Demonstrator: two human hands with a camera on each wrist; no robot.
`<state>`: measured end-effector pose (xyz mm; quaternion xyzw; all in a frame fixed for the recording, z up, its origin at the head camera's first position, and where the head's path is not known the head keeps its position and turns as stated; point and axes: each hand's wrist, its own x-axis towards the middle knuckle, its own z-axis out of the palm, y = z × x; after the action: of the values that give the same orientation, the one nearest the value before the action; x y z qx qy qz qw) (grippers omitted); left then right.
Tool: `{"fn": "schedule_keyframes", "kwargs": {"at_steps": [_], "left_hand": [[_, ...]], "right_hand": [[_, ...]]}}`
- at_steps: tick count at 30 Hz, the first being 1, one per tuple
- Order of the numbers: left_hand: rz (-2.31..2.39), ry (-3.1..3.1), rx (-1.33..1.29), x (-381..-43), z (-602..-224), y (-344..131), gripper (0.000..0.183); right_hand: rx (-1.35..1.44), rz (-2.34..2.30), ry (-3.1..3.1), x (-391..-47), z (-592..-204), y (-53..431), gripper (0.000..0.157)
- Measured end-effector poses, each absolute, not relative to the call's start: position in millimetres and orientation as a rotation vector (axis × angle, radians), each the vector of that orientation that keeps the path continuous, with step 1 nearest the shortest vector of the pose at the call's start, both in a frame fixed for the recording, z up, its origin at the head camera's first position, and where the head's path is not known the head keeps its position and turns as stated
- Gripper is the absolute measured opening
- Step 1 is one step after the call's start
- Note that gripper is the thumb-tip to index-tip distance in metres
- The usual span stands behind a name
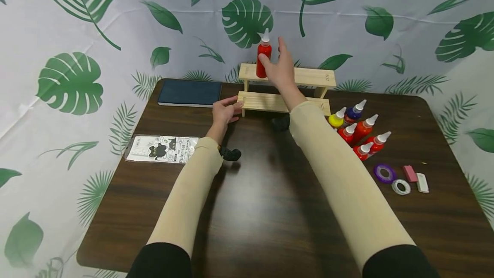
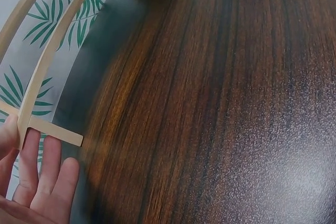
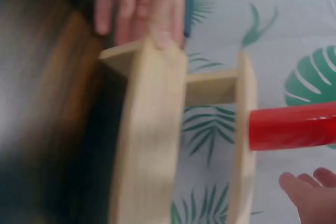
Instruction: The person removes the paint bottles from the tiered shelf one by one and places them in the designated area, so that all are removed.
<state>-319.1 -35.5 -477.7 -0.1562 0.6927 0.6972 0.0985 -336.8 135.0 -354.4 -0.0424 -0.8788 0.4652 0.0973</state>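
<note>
A two-tier wooden stand (image 1: 266, 101) is at the back of the table. My left hand (image 1: 224, 113) holds the left end of its lower step, thumb on top and fingers beneath, as the left wrist view shows. Upright on the left part of the upper step is a red squeeze bottle (image 1: 262, 49) with a white nozzle. Beside it is my right hand (image 1: 283, 70), fingers extended and apart, the thumb overlapping the bottle in the head view. In the right wrist view a gap shows between the fingertips (image 3: 289, 182) and the bottle (image 3: 294, 125).
Right of the stand are several squeeze bottles, including a yellow one (image 1: 335, 120) and a dark blue one (image 1: 353, 113). Nearer lie purple tape (image 1: 375, 173), white tape (image 1: 395, 189), and pink (image 1: 410, 173) and white (image 1: 423, 182) blocks. A dark notebook (image 1: 189, 92) and ruler-set packet (image 1: 140, 149) lie left.
</note>
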Motion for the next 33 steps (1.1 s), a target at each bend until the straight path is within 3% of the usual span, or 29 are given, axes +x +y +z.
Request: {"fn": "schedule_keyframes", "kwargs": {"at_steps": [4, 10, 14, 19, 27, 33], "left_hand": [[2.064, 2.053, -0.449, -319, -478, -33, 0.033], [2.055, 2.041, -0.449, -317, -478, -31, 0.032], [2.055, 2.051, -0.453, -316, -479, -32, 0.032], [2.056, 2.067, -0.449, -317, -480, -33, 0.033], [2.059, 2.046, -0.445, -317, -480, -33, 0.034], [2.061, 2.052, -0.456, -317, -479, -34, 0.033]], "right_hand": [[-0.1, 1.348, -2.664, -340, -344, 136, 0.067], [-0.099, 1.418, -2.544, -336, -353, 132, 0.047], [-0.105, 1.531, -2.367, -321, -365, 128, 0.046], [-0.085, 1.646, -2.169, -279, -378, 128, 0.042], [-0.17, 1.737, -2.084, -173, -396, 140, 0.041], [-0.244, 1.556, -2.19, -133, -449, 163, 0.047]]}}
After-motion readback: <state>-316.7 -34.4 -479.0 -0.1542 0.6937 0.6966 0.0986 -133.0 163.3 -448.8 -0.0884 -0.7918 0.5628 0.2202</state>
